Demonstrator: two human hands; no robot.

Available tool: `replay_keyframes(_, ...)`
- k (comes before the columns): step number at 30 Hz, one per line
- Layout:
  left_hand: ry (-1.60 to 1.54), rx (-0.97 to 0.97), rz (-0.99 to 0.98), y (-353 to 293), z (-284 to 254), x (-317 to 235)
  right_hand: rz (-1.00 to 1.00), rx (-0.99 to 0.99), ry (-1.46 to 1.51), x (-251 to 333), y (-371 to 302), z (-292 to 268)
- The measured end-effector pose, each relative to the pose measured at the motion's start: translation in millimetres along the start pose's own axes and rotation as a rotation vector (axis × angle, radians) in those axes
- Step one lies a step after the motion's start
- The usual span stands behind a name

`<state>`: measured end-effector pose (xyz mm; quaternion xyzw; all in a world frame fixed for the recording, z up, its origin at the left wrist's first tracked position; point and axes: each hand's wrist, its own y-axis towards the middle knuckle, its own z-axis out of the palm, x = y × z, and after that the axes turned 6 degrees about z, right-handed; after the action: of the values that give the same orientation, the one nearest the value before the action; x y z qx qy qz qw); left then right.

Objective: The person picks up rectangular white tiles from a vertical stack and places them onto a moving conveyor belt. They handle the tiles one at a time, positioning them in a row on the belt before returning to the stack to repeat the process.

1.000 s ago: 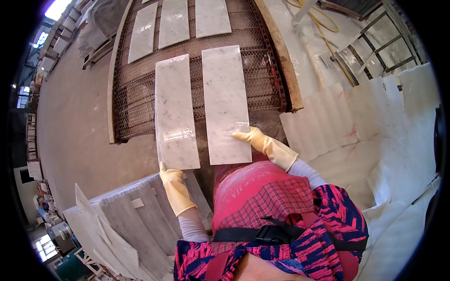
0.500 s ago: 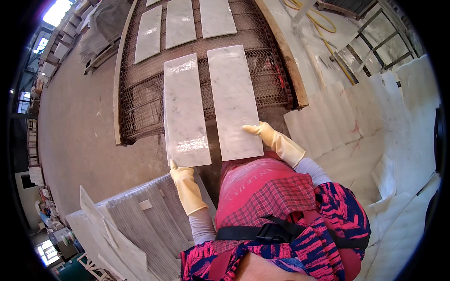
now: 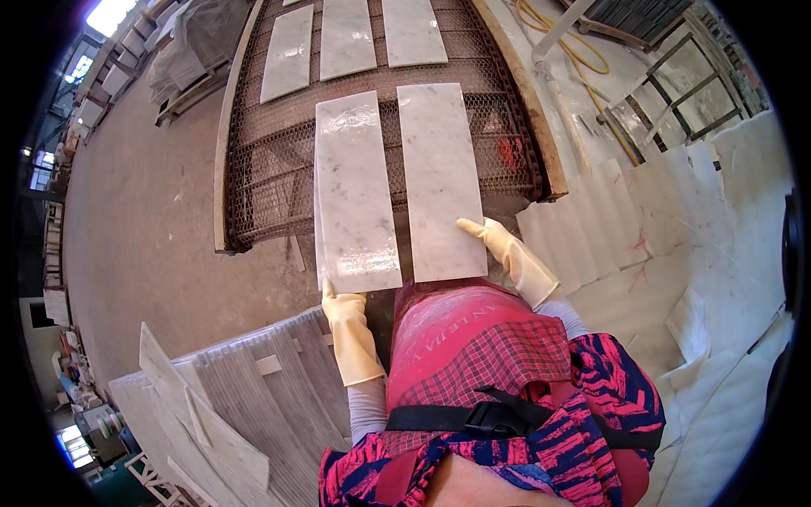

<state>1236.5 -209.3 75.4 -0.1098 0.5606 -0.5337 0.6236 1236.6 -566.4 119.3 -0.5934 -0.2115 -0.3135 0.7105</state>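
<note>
Two long white marble tiles with grey veins lie side by side, a narrow gap between them. Their far parts overlap the wire-mesh conveyor belt (image 3: 287,182), and their near ends jut past its edge toward my body. My left hand (image 3: 346,317), in a cream rubber glove, grips the near left corner of the left marble tile (image 3: 359,190); its thumb is on top, the other fingers hidden below. A second edge shows along that tile's left side. My gloved right hand (image 3: 503,249) clasps the right edge of the right marble tile (image 3: 443,182), thumb lying on the face.
Farther up the belt lie more marble tiles (image 3: 346,38). Wooden rails (image 3: 536,110) flank the belt. At lower left stands a row of upright slabs (image 3: 253,380), with loose pieces leaning there. White foam sheeting (image 3: 591,228) covers the right side; a yellow hose (image 3: 583,59) lies beyond.
The whole view has shifted slightly, so belt and tiles appear farther right. Both hands keep the same grips on the tiles.
</note>
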Motion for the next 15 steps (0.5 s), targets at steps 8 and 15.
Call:
replay_keyframes(8, 0.034, 0.138, 0.008, 7.4, -16.9, -2.4, -0.299, -0.615, -0.464, 17.3, -6.0, -13.0)
replay_keyframes(15, -0.102, 0.262, -0.303, -17.2, 3.7, -6.7, -0.014, -0.056, -0.326, 43.7, -23.7, 53.7)
